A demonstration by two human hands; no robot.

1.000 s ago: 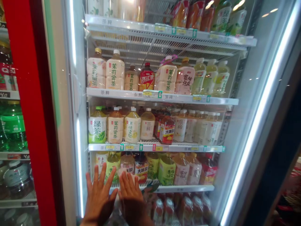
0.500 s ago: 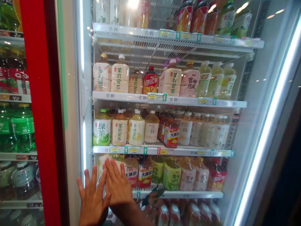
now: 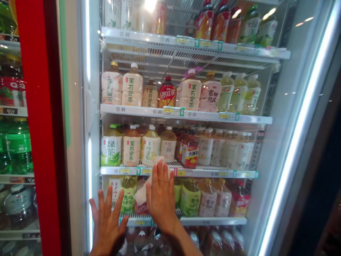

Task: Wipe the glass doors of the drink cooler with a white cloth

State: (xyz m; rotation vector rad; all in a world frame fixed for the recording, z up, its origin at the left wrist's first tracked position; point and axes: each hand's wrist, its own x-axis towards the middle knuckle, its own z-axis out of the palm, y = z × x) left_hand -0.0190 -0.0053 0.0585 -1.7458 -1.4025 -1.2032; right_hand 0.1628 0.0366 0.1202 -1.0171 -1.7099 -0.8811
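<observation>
I stand before a drinks fridge whose glass door (image 3: 279, 89) is closed. My left hand (image 3: 108, 224) lies flat on the glass at the lower left with its fingers spread and nothing in it. My right hand (image 3: 161, 197) presses a white cloth (image 3: 141, 193) flat against the glass, level with the third shelf edge (image 3: 213, 174). The cloth shows beside the thumb and above the fingertips. Behind the glass stand rows of tea bottles (image 3: 131, 149).
A red fridge frame (image 3: 34, 124) stands at the left, with green soda bottles (image 3: 16, 145) in the cabinet beyond it. A bright light strip (image 3: 301, 117) runs down the door's right edge. Several wire shelves hold bottled drinks.
My right hand has slid up and to the right across the glass, and the white cloth now shows under it. My left hand has stayed at the lower left.
</observation>
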